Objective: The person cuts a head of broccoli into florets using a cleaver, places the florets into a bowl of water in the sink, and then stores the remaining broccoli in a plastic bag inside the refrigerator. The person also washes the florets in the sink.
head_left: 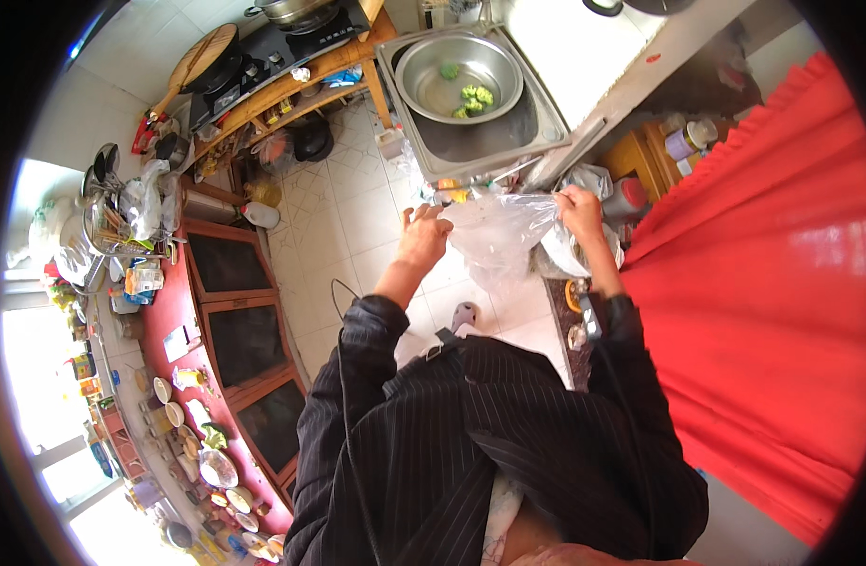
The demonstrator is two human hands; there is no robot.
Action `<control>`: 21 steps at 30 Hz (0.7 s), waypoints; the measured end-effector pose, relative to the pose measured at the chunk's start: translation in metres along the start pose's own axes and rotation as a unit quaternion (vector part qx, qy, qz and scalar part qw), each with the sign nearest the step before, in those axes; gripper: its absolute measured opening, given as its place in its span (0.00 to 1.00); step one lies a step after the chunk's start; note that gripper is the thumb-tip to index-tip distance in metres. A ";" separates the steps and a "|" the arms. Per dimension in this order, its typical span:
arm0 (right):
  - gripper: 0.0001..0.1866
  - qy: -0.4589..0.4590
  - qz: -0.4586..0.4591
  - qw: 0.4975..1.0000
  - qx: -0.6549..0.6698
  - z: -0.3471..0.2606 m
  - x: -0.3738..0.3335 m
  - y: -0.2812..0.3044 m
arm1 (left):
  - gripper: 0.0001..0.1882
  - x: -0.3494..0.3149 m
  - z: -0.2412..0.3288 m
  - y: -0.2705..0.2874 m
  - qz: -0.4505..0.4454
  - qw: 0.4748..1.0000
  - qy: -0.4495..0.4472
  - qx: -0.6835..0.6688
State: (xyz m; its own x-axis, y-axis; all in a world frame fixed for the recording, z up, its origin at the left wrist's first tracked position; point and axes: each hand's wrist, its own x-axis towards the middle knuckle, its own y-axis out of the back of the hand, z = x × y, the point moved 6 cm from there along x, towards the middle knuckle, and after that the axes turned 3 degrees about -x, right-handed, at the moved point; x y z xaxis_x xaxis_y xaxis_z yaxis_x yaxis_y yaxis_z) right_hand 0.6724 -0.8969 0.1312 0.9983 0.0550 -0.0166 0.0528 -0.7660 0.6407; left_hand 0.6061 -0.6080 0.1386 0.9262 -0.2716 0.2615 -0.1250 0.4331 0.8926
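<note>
Left hand (423, 236) and right hand (580, 209) pinch plastic bag (504, 236), not yet released; broccoli florets (474, 100) already in steel basin (499, 74), mostly at near edge.

Can read no words, numbers or signs. Can make out only tiny pale marks (336, 40) near the front edge of the black cooktop (301, 51), too small to decipher.

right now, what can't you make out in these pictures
All in the head view:
- floor behind the plastic bag: blurred by its cloudy film
- sink bottom under the metal bowl: hidden by the bowl
- pan: cut off by the upper edge
- space behind the red curtain: hidden by it
</note>
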 end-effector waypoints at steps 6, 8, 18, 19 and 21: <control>0.07 -0.023 0.070 0.947 0.313 0.000 0.002 0.001 | 0.08 0.002 -0.010 0.013 0.122 0.987 0.056 -0.083; 0.07 0.008 -0.041 0.999 -0.010 -0.007 0.004 -0.011 | 0.09 0.001 -0.012 -0.019 -0.168 0.980 0.103 -0.036; 0.06 0.157 0.097 0.983 -0.004 -0.027 0.003 -0.008 | 0.08 0.008 -0.007 -0.004 -0.021 0.996 0.070 -0.050; 0.06 0.061 0.069 0.995 0.049 -0.017 0.009 -0.013 | 0.08 0.010 -0.015 -0.001 0.009 0.990 0.115 -0.080; 0.03 0.067 0.144 0.970 0.185 -0.016 0.006 -0.001 | 0.09 0.009 -0.022 0.022 0.215 0.961 0.095 -0.144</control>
State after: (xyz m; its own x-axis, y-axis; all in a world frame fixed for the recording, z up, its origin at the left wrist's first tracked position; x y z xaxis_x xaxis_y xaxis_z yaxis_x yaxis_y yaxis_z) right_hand 0.6779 -0.8852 0.1426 0.9624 -0.1306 0.2381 -0.1978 -0.9378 0.2853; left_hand 0.6191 -0.5820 0.1523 0.8624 0.1361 0.4876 -0.4330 0.6973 0.5712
